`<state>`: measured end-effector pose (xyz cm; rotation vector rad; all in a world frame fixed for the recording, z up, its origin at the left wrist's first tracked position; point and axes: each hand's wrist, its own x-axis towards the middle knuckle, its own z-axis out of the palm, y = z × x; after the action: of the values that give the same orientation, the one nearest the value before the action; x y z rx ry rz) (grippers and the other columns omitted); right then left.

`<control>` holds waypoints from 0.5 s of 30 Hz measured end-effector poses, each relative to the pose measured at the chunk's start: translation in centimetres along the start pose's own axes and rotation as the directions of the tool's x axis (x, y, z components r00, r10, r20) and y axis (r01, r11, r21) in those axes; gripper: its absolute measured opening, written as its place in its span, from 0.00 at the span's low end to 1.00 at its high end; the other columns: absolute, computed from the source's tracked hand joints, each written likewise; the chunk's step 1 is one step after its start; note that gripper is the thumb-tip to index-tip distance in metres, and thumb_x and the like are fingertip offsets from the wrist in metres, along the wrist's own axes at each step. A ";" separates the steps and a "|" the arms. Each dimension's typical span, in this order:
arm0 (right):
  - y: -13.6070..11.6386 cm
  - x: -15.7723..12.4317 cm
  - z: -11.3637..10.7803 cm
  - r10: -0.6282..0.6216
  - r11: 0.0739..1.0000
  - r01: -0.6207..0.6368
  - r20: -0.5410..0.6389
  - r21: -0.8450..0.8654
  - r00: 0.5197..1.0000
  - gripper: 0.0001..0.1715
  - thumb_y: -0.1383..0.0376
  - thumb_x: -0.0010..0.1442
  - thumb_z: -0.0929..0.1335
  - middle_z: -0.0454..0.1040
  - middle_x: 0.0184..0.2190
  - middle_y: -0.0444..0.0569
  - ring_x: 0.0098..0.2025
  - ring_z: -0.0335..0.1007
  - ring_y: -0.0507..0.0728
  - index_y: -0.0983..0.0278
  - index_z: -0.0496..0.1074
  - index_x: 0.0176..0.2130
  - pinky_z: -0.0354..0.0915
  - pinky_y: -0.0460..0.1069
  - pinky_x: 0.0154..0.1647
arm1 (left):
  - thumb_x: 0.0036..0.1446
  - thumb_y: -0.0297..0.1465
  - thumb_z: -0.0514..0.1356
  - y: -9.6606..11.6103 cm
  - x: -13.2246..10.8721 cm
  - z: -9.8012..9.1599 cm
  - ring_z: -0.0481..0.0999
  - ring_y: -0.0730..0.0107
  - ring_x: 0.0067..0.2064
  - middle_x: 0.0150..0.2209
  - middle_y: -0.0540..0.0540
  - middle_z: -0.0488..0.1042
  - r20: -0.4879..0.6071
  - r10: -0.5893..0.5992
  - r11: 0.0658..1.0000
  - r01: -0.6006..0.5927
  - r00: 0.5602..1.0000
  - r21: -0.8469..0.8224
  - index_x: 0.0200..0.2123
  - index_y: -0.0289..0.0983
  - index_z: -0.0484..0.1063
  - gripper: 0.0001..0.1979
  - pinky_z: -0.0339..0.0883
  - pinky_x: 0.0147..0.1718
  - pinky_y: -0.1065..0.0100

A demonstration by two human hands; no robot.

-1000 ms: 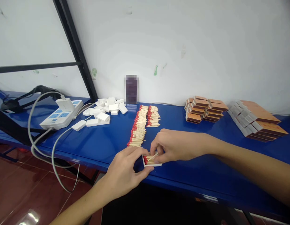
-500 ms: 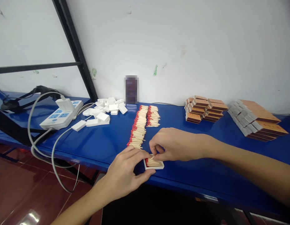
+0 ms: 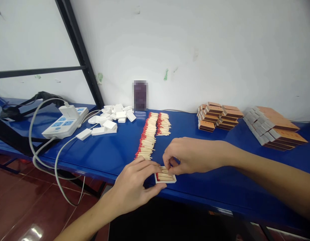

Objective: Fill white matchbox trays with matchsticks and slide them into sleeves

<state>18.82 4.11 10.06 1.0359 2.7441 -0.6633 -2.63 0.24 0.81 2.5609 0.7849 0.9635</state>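
Near the front edge, a small white matchbox tray [image 3: 173, 181] lies on the blue table, filled with matches [image 3: 165, 175], their red heads to the left. My left hand [image 3: 137, 182] grips the tray from the left, thumb on its near side and fingers on its far side. Over the tray's right part, my right hand [image 3: 187, 155] is closed in a pinch, fingertips on the matches; exactly how many it pinches is hidden. Just beyond the hands, a long row of loose matches [image 3: 147, 135] runs away towards the wall, with a shorter row [image 3: 164, 124] beside it.
White empty trays [image 3: 114, 115] are heaped at the back left, near a power strip [image 3: 66, 124] with looping cables. Stacked orange matchboxes [image 3: 217, 115] and a larger stack [image 3: 275, 129] stand at the back right. A pixelated dark object [image 3: 140, 95] leans on the wall.
My right hand has shifted slightly right and nearer along the tray, uncovering more matches, which now lie straighter. My left hand keeps its grip on the tray.
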 end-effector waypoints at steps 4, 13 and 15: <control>1.5 -0.2 -1.1 0.079 0.995 -0.088 -0.161 -0.050 0.984 0.11 0.60 0.59 0.68 0.76 0.26 0.44 0.28 0.67 0.52 0.63 0.76 0.30 0.56 0.48 0.30 | 0.59 0.33 0.66 -0.1 -0.1 0.2 0.77 0.66 0.41 0.40 0.47 0.79 -0.023 0.030 1.000 -0.030 0.999 0.006 0.44 0.37 0.72 0.11 0.71 0.44 0.63; 4.1 0.3 -0.9 0.184 0.972 -0.214 -0.247 -0.097 0.951 0.13 0.58 0.60 0.66 0.75 0.25 0.47 0.31 0.69 0.55 0.62 0.75 0.30 0.55 0.48 0.27 | 0.62 0.35 0.63 -0.3 -0.3 0.0 0.77 0.62 0.43 0.43 0.43 0.78 0.023 0.056 0.995 -0.058 0.998 0.086 0.50 0.36 0.71 0.15 0.73 0.44 0.61; 4.4 0.5 -0.9 0.185 0.970 -0.219 -0.256 -0.109 0.949 0.12 0.59 0.60 0.66 0.75 0.26 0.47 0.30 0.68 0.54 0.63 0.74 0.29 0.55 0.48 0.28 | 0.64 0.35 0.61 -0.3 -0.4 -0.1 0.77 0.63 0.44 0.44 0.43 0.77 0.061 0.071 0.992 -0.077 0.996 0.096 0.50 0.37 0.70 0.14 0.73 0.44 0.62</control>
<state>21.39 7.72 9.14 1.4274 2.7786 -0.3307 -3.09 0.25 0.57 2.7065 0.7440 0.8898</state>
